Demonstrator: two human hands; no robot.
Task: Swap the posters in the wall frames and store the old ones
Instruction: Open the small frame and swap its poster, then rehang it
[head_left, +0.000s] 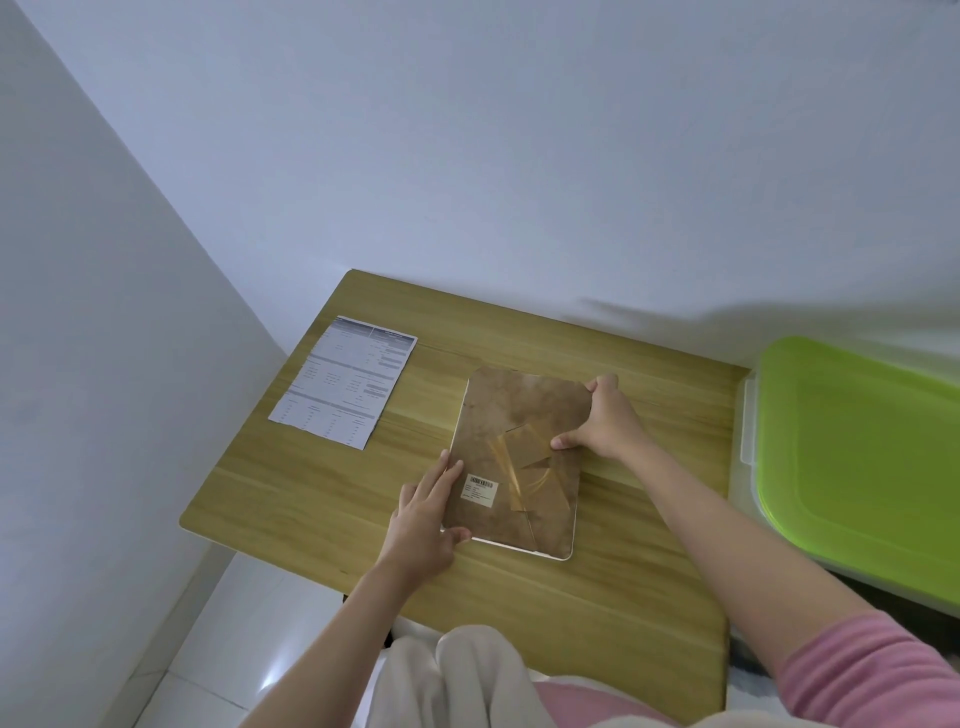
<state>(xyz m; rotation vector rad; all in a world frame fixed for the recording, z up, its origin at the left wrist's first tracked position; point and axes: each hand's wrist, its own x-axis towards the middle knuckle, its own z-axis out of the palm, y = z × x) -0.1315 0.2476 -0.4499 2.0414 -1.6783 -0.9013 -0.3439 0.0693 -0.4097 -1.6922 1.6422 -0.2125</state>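
Firstly, the worktop (597, 587): light wood-grain board with rounded corners, set into a corner where two plain white walls meet. Pale glossy floor tiles (234, 639) show below its left edge.

Frame (517, 457): lies face down near the middle of the worktop, long side running away from the person. Brown mottled backing board, a thin pale rim showing along its left and near edges, rounded corners. A fold-out stand panel is cut into the backing, with a shiny streak across it. A small white barcode label (480, 489) sits near the lower left of the backing.

Left hand (426, 519): fingers laid fairly straight along the frame's left edge, thumb curled against the near left corner; it grips that edge.

Right hand (602, 418): fingers wrapped over the frame's far right edge, thumb pressed flat on the backing.

Printed sheet (345, 382): white paper with blue-grey tables, flat on the worktop's far left part, apart from the frame.

Storage box (748, 415): clear plastic with a bright green lid (862, 457), just beside the worktop's right edge.

Pink sleeve (872, 675) on the right arm; pale trousers at the near edge.
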